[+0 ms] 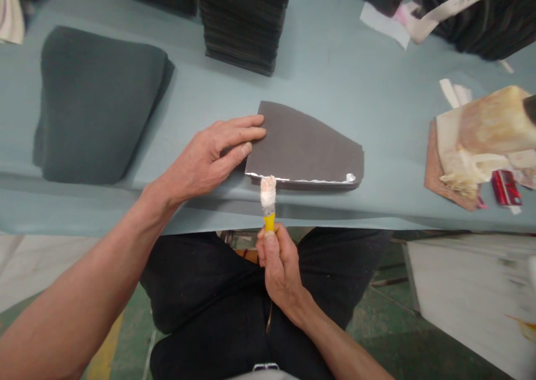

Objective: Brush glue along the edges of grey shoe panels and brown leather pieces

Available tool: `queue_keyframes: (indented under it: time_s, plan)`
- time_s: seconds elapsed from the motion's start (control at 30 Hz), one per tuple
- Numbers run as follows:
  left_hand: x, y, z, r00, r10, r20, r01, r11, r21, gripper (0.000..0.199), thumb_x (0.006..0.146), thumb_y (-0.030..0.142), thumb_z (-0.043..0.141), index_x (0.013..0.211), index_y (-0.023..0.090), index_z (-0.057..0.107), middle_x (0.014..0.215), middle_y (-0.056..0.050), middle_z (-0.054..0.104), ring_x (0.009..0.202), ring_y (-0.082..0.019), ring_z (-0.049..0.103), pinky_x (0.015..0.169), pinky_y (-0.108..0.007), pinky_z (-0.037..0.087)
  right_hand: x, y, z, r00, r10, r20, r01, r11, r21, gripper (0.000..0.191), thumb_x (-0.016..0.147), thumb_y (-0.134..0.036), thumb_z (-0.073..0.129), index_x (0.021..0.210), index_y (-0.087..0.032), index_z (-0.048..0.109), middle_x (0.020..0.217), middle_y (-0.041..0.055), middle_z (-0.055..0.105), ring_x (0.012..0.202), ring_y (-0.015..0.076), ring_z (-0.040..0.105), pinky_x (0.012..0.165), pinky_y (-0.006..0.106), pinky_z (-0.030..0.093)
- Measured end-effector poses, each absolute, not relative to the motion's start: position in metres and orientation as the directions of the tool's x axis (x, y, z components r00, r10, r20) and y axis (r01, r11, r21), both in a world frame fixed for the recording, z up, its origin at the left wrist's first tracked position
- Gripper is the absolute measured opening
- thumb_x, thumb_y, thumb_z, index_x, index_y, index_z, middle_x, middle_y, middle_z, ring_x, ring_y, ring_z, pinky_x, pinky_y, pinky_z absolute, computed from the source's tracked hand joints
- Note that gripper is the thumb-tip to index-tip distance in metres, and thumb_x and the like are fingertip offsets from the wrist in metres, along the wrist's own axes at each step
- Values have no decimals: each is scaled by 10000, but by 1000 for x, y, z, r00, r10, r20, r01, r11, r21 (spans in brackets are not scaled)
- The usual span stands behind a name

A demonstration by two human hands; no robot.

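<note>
A small stack of dark grey cut sheets [305,140] lies near the table's front edge. My left hand [221,151] rests beside it, fingers stretched out, with the fingertips on the left end of the top sheet. In my right hand [280,263] is a brush [269,219] with a yellow handle, gripped by the fingers. White paste coats its bristles, which touch the near edge of the stack toward the left. Along that edge runs a white line of paste [310,180], ending in a thicker blob at the right.
Another pile of dark sheets [100,106] lies at the left. A tall dark stack [243,28] stands at the back. On the right are a paste-crusted container [494,120] on a brown board and a crushed red can [506,188]. Dark bundles [481,23] lie behind.
</note>
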State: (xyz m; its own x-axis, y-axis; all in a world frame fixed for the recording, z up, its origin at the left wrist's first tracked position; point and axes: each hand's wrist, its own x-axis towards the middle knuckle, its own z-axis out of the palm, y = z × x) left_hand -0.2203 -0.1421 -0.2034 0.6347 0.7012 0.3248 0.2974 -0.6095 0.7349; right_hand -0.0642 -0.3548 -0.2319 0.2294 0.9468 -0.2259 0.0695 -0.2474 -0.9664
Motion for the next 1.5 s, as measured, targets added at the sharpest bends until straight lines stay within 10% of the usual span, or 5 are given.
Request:
queue_keyframes:
  time_s: [1.5]
  plan:
    - [-221, -147, -194, 597, 761, 254, 420, -566, 709, 392, 1116, 524, 514, 1458, 437, 684, 1636, 100, 607, 1526, -254, 584, 1359, -477, 418, -30, -353, -228, 314, 935, -163, 49, -188, -981, 289, 1113, -459, 515, 1065, -196, 624, 590, -81, 521, 472, 90, 466, 485, 216, 388]
